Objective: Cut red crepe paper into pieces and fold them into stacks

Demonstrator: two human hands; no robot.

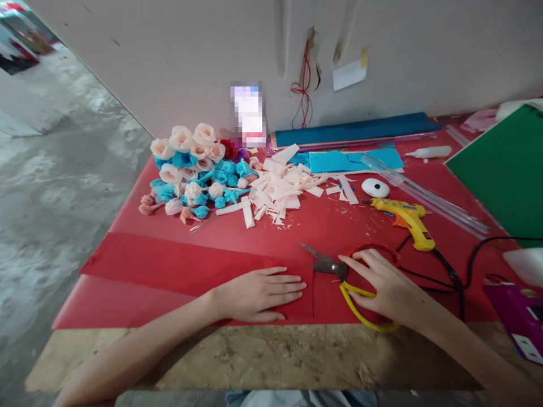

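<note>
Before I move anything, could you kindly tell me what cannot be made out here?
In the head view:
Red strip: part hidden under the left hand.
Scissors: partly covered by the right hand.
Green board: cut off by the right edge.
Pixelated object: blocked out by coarse squares.
White paper: any writing is too blurred to read.

Bare forearms (156, 339), slender fingers (288, 278), pale grey clothing (292, 399) with muted blue sides.

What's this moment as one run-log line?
left hand: flat on long red paper-like strip | right hand: on open red-and-yellow-handled metal scissors
</note>
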